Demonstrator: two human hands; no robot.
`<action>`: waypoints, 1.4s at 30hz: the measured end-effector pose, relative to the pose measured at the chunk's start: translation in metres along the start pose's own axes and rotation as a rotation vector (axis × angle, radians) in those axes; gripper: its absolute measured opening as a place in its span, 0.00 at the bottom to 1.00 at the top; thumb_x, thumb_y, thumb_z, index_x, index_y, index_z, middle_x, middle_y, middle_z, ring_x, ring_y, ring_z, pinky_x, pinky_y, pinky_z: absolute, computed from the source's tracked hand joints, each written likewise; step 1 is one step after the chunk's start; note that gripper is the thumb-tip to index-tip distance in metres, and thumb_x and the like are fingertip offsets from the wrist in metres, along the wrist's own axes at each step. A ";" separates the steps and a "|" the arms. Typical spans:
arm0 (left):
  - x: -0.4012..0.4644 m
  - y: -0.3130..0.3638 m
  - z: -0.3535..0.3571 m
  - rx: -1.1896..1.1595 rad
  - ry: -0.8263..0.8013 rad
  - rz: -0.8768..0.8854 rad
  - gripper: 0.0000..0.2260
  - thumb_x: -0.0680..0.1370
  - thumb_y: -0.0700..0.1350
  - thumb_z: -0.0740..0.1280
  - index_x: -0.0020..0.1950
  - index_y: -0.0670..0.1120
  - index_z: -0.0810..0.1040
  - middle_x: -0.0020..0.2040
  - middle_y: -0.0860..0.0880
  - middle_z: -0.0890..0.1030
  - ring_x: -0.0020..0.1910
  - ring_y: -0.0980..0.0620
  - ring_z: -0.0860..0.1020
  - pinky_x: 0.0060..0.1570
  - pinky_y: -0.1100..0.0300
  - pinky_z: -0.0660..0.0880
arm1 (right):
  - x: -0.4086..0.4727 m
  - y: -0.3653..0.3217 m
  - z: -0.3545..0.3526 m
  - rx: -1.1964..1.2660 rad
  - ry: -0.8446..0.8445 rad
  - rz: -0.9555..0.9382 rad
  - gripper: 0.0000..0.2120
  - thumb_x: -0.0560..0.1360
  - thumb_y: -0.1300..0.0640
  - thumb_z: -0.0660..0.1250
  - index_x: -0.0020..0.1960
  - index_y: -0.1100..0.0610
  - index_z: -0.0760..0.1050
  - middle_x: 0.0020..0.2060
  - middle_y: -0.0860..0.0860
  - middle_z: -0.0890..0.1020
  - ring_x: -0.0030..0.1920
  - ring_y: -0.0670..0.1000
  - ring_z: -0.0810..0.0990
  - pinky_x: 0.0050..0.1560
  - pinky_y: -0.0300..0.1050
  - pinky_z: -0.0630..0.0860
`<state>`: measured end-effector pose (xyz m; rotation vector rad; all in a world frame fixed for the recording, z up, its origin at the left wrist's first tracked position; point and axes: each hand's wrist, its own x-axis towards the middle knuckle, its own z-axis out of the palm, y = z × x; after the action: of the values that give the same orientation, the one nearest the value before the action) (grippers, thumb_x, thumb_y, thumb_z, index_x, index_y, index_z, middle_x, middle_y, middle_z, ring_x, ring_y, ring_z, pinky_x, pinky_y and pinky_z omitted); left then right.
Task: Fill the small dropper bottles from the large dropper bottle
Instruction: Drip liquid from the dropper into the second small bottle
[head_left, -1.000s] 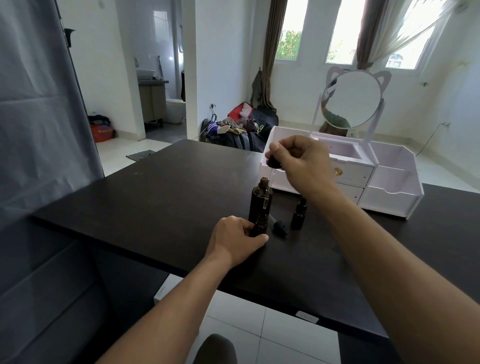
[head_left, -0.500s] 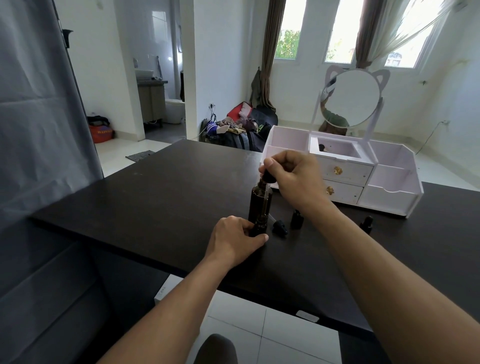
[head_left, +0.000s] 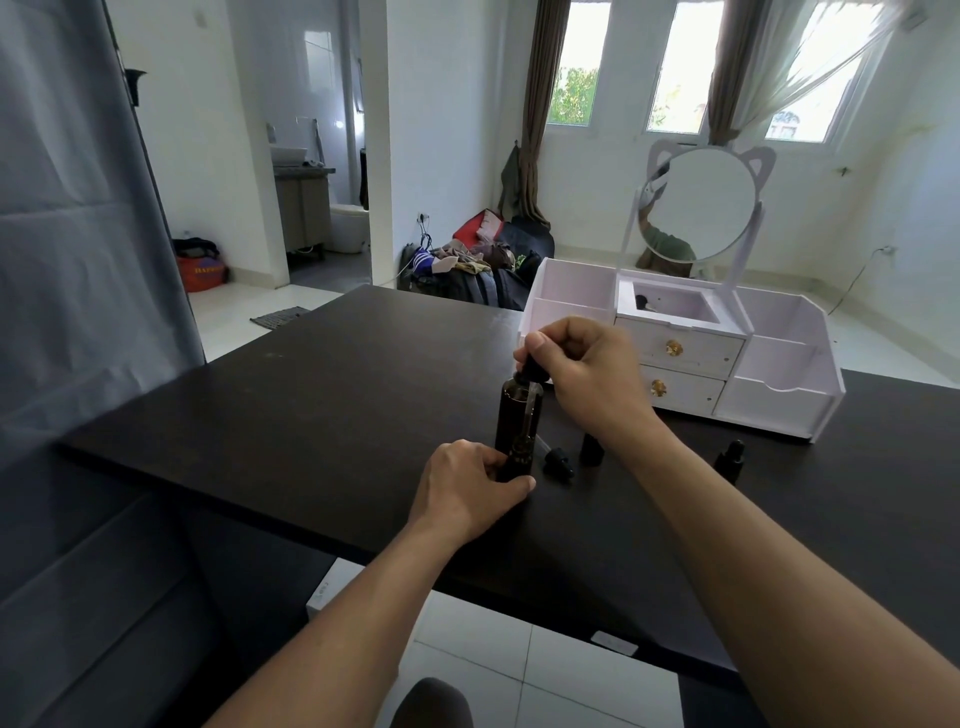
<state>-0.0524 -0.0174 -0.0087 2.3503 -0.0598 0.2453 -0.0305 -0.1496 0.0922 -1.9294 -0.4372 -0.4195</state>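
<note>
The large dark amber dropper bottle (head_left: 518, 421) stands upright on the black table (head_left: 311, 405). My left hand (head_left: 470, 488) grips its base. My right hand (head_left: 582, 371) pinches the black dropper cap (head_left: 530, 370) just above the neck, with the glass pipette down inside the bottle. A loose small dropper cap (head_left: 558, 461) lies on its side just right of the bottle. One small dark bottle (head_left: 591, 451) stands partly hidden behind my right wrist. Another small capped bottle (head_left: 730, 460) stands farther right.
A white vanity organizer (head_left: 779, 405) with two gold-knobbed drawers and a cat-ear mirror (head_left: 701, 202) stands at the back right of the table. The table's front edge runs just below my left hand. A grey curtain hangs at the left.
My right hand has lowered the dropper from above the large bottle until the pipette sits inside it. My left hand has stayed on the base.
</note>
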 end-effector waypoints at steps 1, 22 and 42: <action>0.000 0.000 0.000 0.001 -0.001 0.000 0.15 0.73 0.56 0.72 0.55 0.49 0.83 0.45 0.53 0.82 0.42 0.58 0.78 0.47 0.59 0.79 | 0.000 0.000 0.000 0.004 -0.003 0.002 0.05 0.78 0.58 0.67 0.44 0.56 0.80 0.42 0.52 0.86 0.44 0.48 0.85 0.53 0.51 0.82; -0.001 -0.003 0.002 -0.018 0.031 0.057 0.14 0.72 0.57 0.72 0.51 0.50 0.85 0.38 0.57 0.79 0.37 0.60 0.76 0.40 0.68 0.71 | 0.030 -0.031 -0.019 0.090 0.224 -0.083 0.05 0.77 0.55 0.68 0.45 0.56 0.81 0.40 0.52 0.86 0.43 0.52 0.86 0.52 0.57 0.82; 0.002 -0.002 0.003 0.008 0.006 0.000 0.16 0.71 0.60 0.72 0.52 0.51 0.84 0.41 0.55 0.82 0.40 0.58 0.79 0.45 0.60 0.78 | 0.047 -0.015 0.000 -0.028 0.193 -0.056 0.08 0.78 0.54 0.67 0.47 0.56 0.83 0.40 0.51 0.86 0.45 0.52 0.85 0.54 0.57 0.80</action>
<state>-0.0498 -0.0185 -0.0119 2.3573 -0.0563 0.2527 0.0033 -0.1387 0.1272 -1.8853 -0.3617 -0.6447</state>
